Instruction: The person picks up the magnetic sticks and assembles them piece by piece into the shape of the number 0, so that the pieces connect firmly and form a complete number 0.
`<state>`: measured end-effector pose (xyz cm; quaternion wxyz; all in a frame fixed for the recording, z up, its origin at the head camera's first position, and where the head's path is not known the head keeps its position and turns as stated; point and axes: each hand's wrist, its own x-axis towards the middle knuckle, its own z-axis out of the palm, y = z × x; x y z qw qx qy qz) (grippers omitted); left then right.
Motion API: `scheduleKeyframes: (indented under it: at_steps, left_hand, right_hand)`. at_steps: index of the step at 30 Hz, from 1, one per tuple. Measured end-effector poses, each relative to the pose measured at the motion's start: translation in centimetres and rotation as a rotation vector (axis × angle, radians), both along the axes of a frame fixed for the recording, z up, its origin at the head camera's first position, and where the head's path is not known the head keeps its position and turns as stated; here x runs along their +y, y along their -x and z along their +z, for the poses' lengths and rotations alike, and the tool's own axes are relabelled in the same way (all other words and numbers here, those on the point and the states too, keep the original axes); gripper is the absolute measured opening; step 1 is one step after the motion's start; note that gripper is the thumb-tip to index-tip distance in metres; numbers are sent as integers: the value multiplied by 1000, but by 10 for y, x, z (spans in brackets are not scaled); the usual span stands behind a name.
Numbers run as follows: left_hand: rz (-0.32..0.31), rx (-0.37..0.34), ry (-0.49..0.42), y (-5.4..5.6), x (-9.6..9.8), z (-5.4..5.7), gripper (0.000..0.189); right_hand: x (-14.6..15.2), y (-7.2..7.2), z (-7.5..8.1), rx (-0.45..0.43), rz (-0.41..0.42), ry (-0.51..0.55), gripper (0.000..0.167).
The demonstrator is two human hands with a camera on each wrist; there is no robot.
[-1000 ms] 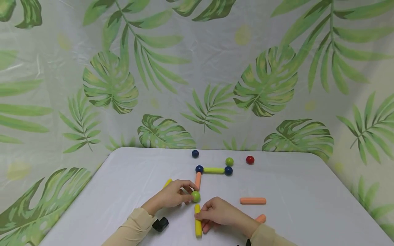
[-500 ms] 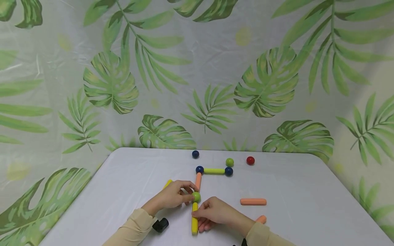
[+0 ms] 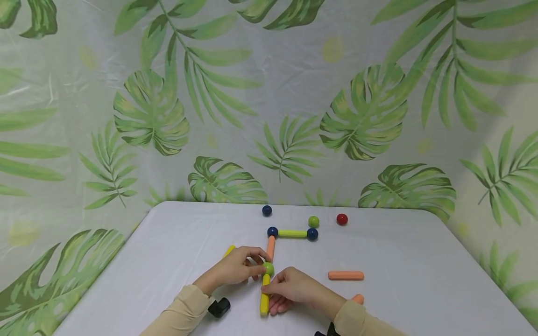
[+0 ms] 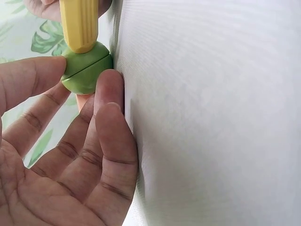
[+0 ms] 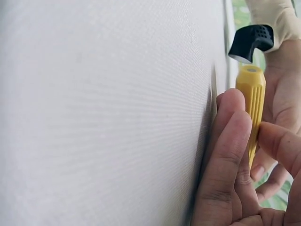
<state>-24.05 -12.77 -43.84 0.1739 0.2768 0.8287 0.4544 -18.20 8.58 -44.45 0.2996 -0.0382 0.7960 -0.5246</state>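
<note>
Left of centre on the white table [image 3: 168, 242], your left hand [image 3: 239, 266] pinches the green ball [image 3: 268, 268], which touches the far end of the yellow stick [image 3: 264, 305]. You grasp that stick between thumb and fingers of your right hand [image 3: 296, 285]. Farther right, apart from it, lies an orange stick [image 3: 345, 275].

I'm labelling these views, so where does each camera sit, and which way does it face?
Head: on the head, facing forward and down over the white table toward the leaf-print backdrop; left hand, right hand and both sleeves show.
Left wrist: facing the left hand's fingers on the green ball; a bit of the right hand shows at top.
Right wrist: facing the right hand's fingers on the yellow stick; the left hand and its sleeve show behind.
Shared: both wrist views show that stick.
</note>
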Motion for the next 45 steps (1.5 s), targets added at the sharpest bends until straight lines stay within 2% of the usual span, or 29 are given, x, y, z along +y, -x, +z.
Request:
scheduleKeyframes:
  at_steps: [10, 30, 38, 45]
  left_hand:
    - [-5, 9, 3, 0, 0, 1, 19]
    - [10, -11, -6, 0, 1, 1, 16]
    - [15, -14, -4, 0, 1, 1, 15]
    - [16, -16, 2, 1, 1, 2, 15]
  right_hand:
    - [0, 1, 3, -6, 22, 26, 29]
    - [8, 3, 9, 32, 69, -17, 27]
    - [14, 5, 11, 63, 70, -36, 24]
    - [17, 9, 13, 143, 33, -95, 21]
